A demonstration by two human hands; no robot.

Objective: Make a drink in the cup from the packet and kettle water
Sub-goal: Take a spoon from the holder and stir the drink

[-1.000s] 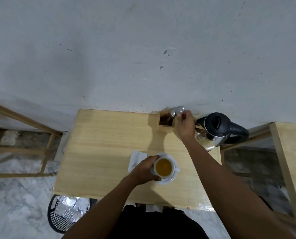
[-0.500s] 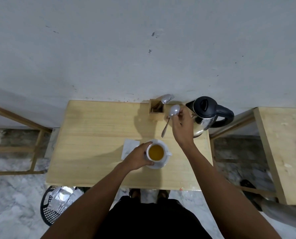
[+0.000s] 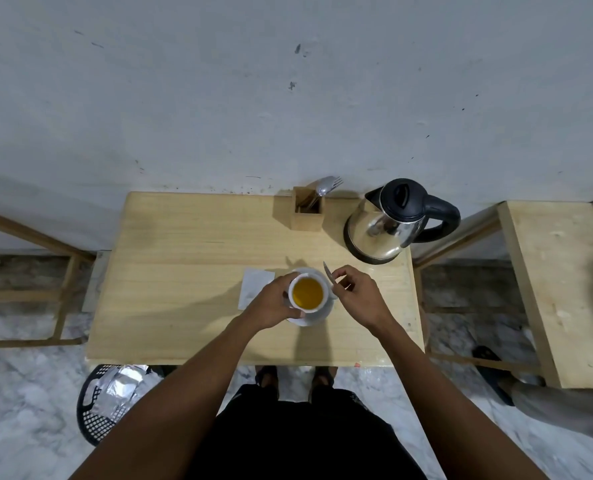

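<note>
On the table [image 3: 184,271], left hand [image 3: 271,303] is gripping the cup [image 3: 306,292] (amber liquid inside), right hand [image 3: 355,296] pinching a spoon [image 3: 329,273] beside it.

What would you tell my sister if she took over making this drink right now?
Left hand grips the white cup, which sits on its saucer mid-table.
Right hand pinches a spoon beside the cup's rim; its bowl end is hidden.
Kettle stands at the back right, lid shut.
Done: the cup holds amber liquid.
Left: probably stirring, then putting the spoon down.
</note>
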